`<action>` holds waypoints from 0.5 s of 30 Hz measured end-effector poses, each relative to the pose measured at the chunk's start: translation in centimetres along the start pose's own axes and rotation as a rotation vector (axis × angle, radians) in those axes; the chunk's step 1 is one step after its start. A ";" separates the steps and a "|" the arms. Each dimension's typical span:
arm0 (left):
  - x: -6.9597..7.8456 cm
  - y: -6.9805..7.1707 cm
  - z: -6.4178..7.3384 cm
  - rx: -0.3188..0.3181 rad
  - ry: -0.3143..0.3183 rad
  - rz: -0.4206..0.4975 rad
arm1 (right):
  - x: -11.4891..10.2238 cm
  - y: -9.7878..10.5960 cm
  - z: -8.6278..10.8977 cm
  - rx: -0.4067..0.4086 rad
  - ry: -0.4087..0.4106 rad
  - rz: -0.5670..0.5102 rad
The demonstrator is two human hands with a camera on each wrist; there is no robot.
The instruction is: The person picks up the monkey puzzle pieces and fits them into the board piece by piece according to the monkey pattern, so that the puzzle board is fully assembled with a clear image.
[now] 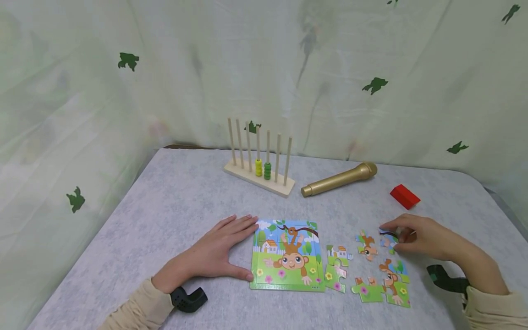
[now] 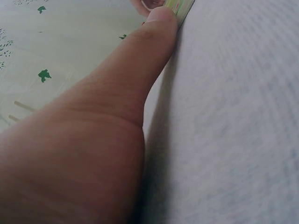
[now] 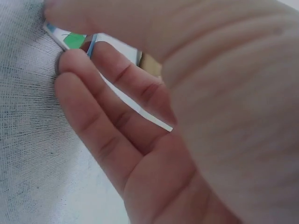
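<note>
Right grip [image 1: 420, 236] pinches a puzzle piece [image 1: 387, 241]; left grip [image 1: 216, 250], wide, touches the monkey picture [image 1: 287, 255].

The puzzle board [image 1: 287, 255] is blue over green, the block [image 1: 405, 197] red.

A pale green curtain [image 1: 185, 68] with dark green patches [image 1: 129, 61] hangs behind a grey-covered table [image 1: 181, 192].

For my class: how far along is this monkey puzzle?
Done: the house piece and the flower piece below it look joined. In hand: the right hand pinches an upper-right piece; the left hand touches the picture board. Remaining: a gap separates the upper middle piece from the bottom middle piece, so the centre apparently needs closing.
</note>
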State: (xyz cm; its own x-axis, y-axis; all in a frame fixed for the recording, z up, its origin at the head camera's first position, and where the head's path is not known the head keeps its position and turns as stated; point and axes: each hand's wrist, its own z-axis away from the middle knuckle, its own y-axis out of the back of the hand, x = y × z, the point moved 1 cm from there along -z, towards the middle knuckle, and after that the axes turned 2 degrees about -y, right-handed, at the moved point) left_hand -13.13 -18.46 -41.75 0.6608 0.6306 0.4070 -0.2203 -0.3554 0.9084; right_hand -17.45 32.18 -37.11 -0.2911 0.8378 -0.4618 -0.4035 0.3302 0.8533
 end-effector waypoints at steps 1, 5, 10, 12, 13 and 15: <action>0.0 0.0 0.0 -0.001 0.000 0.001 | 0.0 0.0 0.0 0.002 -0.002 0.001; 0.0 0.0 0.0 0.002 -0.002 0.000 | -0.1 -0.1 -0.1 0.020 -0.013 0.038; 0.0 0.0 0.0 0.009 -0.005 0.002 | -0.2 -0.2 -0.4 0.049 -0.003 0.096; 0.1 0.0 0.1 0.009 -0.006 0.004 | -0.3 -0.2 -0.4 0.058 0.010 0.101; 0.1 0.0 0.1 0.008 -0.006 0.005 | -0.3 -0.2 -0.4 0.063 0.016 0.101; 0.1 0.0 0.1 0.007 -0.006 0.004 | -0.3 -0.2 -0.5 0.069 0.023 0.096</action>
State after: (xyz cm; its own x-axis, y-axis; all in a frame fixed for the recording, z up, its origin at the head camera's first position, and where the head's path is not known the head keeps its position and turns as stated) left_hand -13.03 -18.43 -41.73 0.6642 0.6248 0.4104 -0.2183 -0.3630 0.9059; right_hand -17.68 31.67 -37.23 -0.3457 0.8571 -0.3819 -0.3123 0.2787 0.9082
